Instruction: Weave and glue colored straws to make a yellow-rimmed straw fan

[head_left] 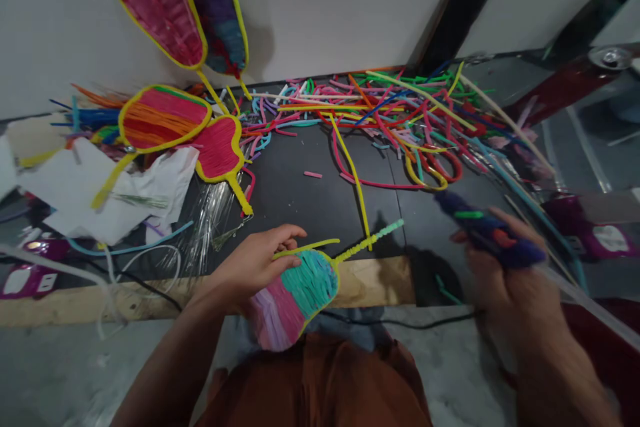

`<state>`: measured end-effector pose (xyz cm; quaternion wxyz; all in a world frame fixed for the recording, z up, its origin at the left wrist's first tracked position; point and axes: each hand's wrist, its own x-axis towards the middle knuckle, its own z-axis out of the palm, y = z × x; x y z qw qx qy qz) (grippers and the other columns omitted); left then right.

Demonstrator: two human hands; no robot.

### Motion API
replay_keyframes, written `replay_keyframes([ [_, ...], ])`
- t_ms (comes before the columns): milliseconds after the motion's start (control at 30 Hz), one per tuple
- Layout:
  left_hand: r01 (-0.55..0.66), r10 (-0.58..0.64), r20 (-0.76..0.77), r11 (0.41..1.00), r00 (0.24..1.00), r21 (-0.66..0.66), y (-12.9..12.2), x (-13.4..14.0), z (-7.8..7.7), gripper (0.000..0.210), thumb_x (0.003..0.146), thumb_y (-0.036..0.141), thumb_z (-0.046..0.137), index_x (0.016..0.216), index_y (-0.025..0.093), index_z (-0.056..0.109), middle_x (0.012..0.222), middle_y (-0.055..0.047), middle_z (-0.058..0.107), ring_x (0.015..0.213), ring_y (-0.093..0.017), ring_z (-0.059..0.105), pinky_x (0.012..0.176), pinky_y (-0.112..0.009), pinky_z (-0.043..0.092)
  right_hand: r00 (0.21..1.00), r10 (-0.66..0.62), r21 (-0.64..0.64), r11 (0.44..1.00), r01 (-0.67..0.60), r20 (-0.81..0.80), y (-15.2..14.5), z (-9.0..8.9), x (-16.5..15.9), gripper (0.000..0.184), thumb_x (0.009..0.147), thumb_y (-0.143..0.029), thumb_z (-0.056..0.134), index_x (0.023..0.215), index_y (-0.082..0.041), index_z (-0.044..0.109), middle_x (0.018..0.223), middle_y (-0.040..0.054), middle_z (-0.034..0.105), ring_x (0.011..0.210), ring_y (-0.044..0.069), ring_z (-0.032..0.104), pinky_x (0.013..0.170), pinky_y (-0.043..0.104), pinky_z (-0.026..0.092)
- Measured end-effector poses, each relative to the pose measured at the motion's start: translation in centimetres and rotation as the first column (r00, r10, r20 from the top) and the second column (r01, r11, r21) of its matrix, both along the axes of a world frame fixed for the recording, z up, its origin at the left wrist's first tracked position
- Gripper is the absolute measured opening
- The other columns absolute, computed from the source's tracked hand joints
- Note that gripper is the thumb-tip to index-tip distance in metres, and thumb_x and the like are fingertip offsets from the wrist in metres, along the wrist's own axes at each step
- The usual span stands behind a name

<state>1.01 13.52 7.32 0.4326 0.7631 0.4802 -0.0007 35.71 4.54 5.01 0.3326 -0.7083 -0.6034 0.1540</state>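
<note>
In my left hand (267, 257) is a paddle-shaped fan (310, 283) with teal, pink and lilac bands and a yellow pipe-cleaner rim. My thumb and fingers pinch its upper left edge, near a loose yellow strip end. The fan's handle (357, 248), wrapped in yellow and pale green pipe cleaner, points up to the right. A long yellow pipe cleaner (354, 177) reaches the handle from the pile behind. My right hand (500, 273), slightly blurred, grips a dark blue glue gun (487, 230), its nozzle pointing left, apart from the fan. A clear glue stick (595, 307) trails behind it.
Several finished fans (165, 117) lie or lean at the left, beside white paper (100, 187). A heap of coloured pipe cleaners (370, 107) lines the wall. A drink can (565, 87) stands at the right. A black cable (415, 325) hangs below the wooden edge (380, 280).
</note>
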Motion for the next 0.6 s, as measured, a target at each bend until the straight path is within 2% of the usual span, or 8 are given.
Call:
replay_keyframes([
  [100, -0.012, 0.012, 0.012, 1.0, 1.0, 0.006, -0.1, -0.3, -0.1, 0.037, 0.084, 0.032, 0.053, 0.119, 0.021, 0.056, 0.095, -0.001, 0.066, 0.087, -0.017, 0.063, 0.077, -0.027, 0.046, 0.887, -0.005, -0.006, 1.0, 0.008, 0.462, 1.7, -1.1, 2.1, 0.055, 0.09, -0.037, 0.047, 0.14, -0.013, 0.04, 0.102, 0.0177, 0.063, 0.09, 0.03, 0.061, 0.075, 0.04, 0.048],
  [233, 0.009, -0.009, 0.033, 1.0, 0.999, 0.012, -0.4, -0.5, 0.0, 0.035, 0.086, 0.031, 0.052, 0.119, 0.021, 0.056, 0.097, -0.002, 0.065, 0.088, -0.017, 0.062, 0.078, -0.027, 0.045, 0.751, 0.105, -0.049, 0.994, -0.096, 0.652, 3.0, -3.1, 3.3, 0.05, 0.094, -0.032, 0.04, 0.139, -0.011, 0.042, 0.094, 0.0169, 0.064, 0.085, 0.03, 0.059, 0.077, 0.043, 0.046],
  [300, 0.013, -0.014, 0.043, 1.0, 0.999, 0.013, -0.5, -0.6, 0.0, 0.033, 0.087, 0.03, 0.053, 0.119, 0.022, 0.056, 0.097, -0.001, 0.065, 0.089, -0.016, 0.062, 0.078, -0.026, 0.044, 0.748, 0.087, 0.012, 0.992, -0.126, 0.657, 3.1, -2.9, 2.8, 0.047, 0.094, -0.032, 0.041, 0.137, -0.014, 0.046, 0.106, 0.0176, 0.063, 0.093, 0.031, 0.058, 0.08, 0.046, 0.046],
  [367, 0.018, -0.019, 0.051, 1.0, 0.999, 0.02, -0.5, -0.6, -0.1, 0.032, 0.087, 0.03, 0.054, 0.118, 0.023, 0.056, 0.097, 0.0, 0.065, 0.089, -0.016, 0.061, 0.079, -0.026, 0.044, 0.784, -0.007, 0.13, 0.987, -0.093, 0.62, 3.1, -1.6, 1.4, 0.043, 0.094, -0.029, 0.043, 0.134, -0.018, 0.049, 0.117, 0.0169, 0.061, 0.103, 0.033, 0.055, 0.086, 0.05, 0.044],
  [433, 0.027, -0.028, 0.052, 0.999, 0.998, 0.032, -0.5, -0.6, -0.1, 0.031, 0.087, 0.029, 0.054, 0.118, 0.023, 0.057, 0.097, 0.0, 0.065, 0.089, -0.016, 0.061, 0.078, -0.025, 0.044, 0.833, -0.054, 0.212, 0.974, -0.076, 0.55, 3.0, 0.3, -1.1, 0.04, 0.092, -0.021, 0.048, 0.132, -0.021, 0.052, 0.119, 0.0143, 0.063, 0.108, 0.032, 0.054, 0.091, 0.051, 0.042],
  [467, 0.03, -0.032, 0.05, 0.999, 0.998, 0.037, -0.5, -0.5, 0.0, 0.031, 0.087, 0.028, 0.054, 0.117, 0.023, 0.057, 0.097, 0.0, 0.065, 0.088, -0.016, 0.061, 0.078, -0.025, 0.044, 0.862, -0.04, 0.287, 0.95, -0.124, 0.505, 3.0, 1.0, -2.6, 0.036, 0.09, -0.018, 0.051, 0.125, -0.022, 0.056, 0.113, 0.0117, 0.067, 0.104, 0.03, 0.056, 0.091, 0.048, 0.043],
  [533, 0.034, -0.037, 0.048, 0.998, 0.998, 0.046, -0.4, -0.4, 0.0, 0.03, 0.088, 0.028, 0.054, 0.117, 0.023, 0.057, 0.098, 0.0, 0.066, 0.089, -0.016, 0.062, 0.079, -0.025, 0.044, 0.869, 0.26, 0.225, 0.898, -0.378, 0.422, 3.0, 1.8, -6.0, 0.03, 0.09, -0.014, 0.051, 0.118, -0.02, 0.059, 0.108, 0.009, 0.07, 0.101, 0.025, 0.058, 0.09, 0.042, 0.044],
  [600, 0.039, -0.042, 0.048, 0.997, 0.998, 0.06, -0.4, -0.3, 0.1, 0.028, 0.088, 0.028, 0.053, 0.116, 0.023, 0.057, 0.1, 0.0, 0.066, 0.09, -0.016, 0.062, 0.08, -0.025, 0.044, 0.838, 0.43, 0.131, 0.86, -0.494, 0.334, 3.1, 1.5, -9.1, 0.027, 0.091, -0.017, 0.051, 0.116, -0.02, 0.06, 0.112, 0.0072, 0.07, 0.107, 0.024, 0.056, 0.095, 0.043, 0.038],
])
